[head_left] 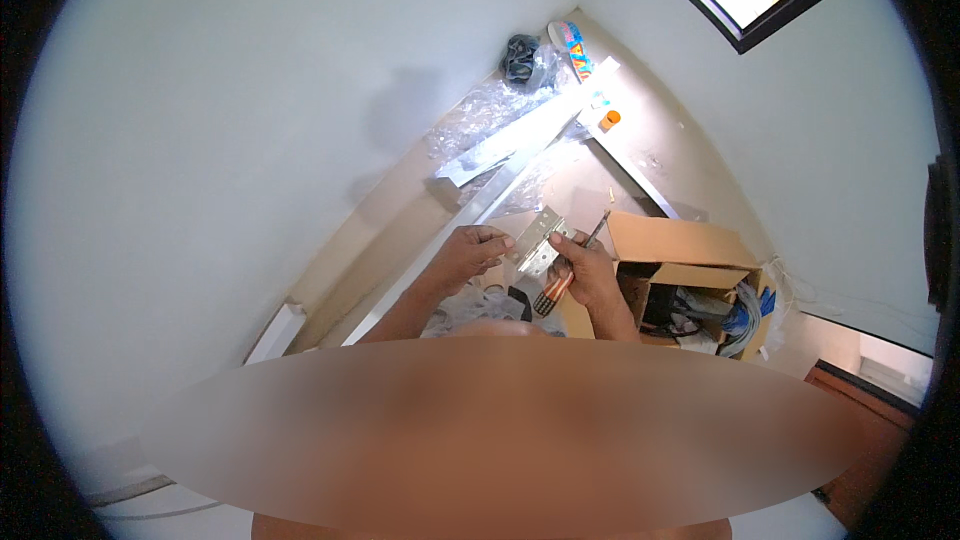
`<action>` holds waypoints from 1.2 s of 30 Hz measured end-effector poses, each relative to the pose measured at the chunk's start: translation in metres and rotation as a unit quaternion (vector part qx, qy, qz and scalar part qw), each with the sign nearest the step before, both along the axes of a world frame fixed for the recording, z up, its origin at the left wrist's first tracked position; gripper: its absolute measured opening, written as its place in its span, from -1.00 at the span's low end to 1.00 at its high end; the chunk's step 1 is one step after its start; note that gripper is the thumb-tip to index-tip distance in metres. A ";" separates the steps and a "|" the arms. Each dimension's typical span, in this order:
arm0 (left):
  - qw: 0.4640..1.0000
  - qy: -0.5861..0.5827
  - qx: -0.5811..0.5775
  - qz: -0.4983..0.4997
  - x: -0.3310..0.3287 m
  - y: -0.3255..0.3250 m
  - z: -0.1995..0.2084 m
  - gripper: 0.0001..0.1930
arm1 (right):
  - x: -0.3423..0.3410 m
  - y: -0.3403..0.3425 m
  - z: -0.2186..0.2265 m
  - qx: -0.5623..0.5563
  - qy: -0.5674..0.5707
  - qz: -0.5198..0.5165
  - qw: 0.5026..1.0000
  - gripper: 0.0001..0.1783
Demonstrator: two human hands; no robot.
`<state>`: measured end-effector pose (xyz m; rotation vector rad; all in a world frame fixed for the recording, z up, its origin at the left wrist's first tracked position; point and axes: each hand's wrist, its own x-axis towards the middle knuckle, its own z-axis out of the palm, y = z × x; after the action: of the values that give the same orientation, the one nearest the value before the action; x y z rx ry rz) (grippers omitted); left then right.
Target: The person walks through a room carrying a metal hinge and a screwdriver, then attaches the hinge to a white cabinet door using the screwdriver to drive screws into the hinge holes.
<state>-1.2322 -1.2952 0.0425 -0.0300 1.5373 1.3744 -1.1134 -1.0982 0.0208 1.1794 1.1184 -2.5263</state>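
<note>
Between my hands is a silvery metal butt hinge (541, 231) with screw holes, its leaves spread apart and tilted. My right hand (594, 280) grips it by its right side, thumb on top. The same hand also holds a screwdriver (550, 297); its orange-and-black handle hangs below the palm and its shaft sticks out past the fingers, up and to the right. At the hinge's left edge, my left hand (468, 255) is closed in a pinch. Whatever lies between those fingertips is too small to make out.
An open cardboard box (690, 240) with cables stands right of my right hand. Long white bars (520, 130) and clear plastic wrap (470, 125) lie ahead along the left wall. Farther off are an orange cap-like piece (610, 120), a colourful sandal (572, 48) and a dark bundle (520, 60).
</note>
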 end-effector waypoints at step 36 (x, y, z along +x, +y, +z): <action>0.910 0.272 -0.309 -0.049 -0.148 0.186 -0.196 -0.50 | -0.171 0.164 -0.209 -0.117 -0.086 0.059 0.988 -0.72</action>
<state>-1.3807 -1.1093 -0.1538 0.0439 2.3643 0.7925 -1.2845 -0.9341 -0.1884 1.2021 0.8001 -2.3376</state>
